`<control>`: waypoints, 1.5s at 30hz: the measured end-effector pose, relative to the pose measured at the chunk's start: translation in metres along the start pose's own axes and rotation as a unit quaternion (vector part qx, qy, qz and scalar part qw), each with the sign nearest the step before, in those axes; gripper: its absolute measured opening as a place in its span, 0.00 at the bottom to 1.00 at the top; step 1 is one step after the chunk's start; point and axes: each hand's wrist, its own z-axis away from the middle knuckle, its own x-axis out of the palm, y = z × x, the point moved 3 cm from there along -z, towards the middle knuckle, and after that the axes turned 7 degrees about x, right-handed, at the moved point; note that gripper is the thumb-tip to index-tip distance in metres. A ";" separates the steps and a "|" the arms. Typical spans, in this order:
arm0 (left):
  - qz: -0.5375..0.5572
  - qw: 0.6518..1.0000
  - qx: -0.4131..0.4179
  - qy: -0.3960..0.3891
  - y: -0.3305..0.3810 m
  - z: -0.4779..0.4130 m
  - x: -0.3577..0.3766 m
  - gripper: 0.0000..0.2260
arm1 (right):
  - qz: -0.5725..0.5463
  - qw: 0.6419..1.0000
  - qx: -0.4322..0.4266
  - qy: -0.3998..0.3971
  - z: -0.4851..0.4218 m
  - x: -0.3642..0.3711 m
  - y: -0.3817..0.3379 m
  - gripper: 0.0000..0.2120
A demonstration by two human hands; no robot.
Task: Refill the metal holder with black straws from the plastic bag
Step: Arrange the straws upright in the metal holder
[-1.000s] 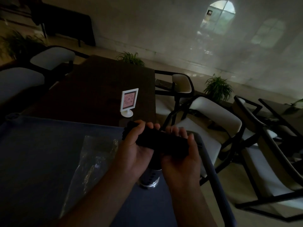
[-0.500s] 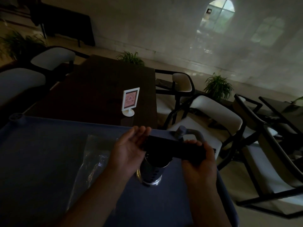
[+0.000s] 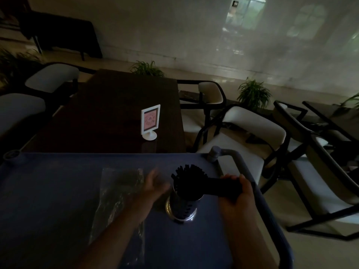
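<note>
Straws (image 3: 213, 187) in right hand (image 3: 240, 192), over holder (image 3: 181, 209)

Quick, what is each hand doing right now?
Left hand: open, holding nothing, beside the metal holder.
Right hand: grips the bundle of black straws.

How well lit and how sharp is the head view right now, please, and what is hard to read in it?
Head view: dim overall, brightest at the window; the left hand is motion-blurred; the black straws gripped by the right hand merge into a dark mass over the metal holder, whose base glints faintly; the plastic bag is barely visible.
</note>
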 end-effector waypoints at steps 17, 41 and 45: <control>-0.175 0.977 0.048 -0.114 -0.031 -0.022 0.041 0.43 | 0.201 0.973 -0.115 -0.001 -0.011 -0.010 -0.005 0.15; -0.140 0.984 0.073 -0.080 -0.044 -0.010 0.047 0.42 | 0.675 0.687 -0.268 0.003 -0.019 0.001 0.031 0.24; -0.139 0.984 0.091 -0.070 -0.043 -0.004 0.050 0.39 | 0.755 0.592 -0.282 0.003 -0.024 -0.020 0.037 0.12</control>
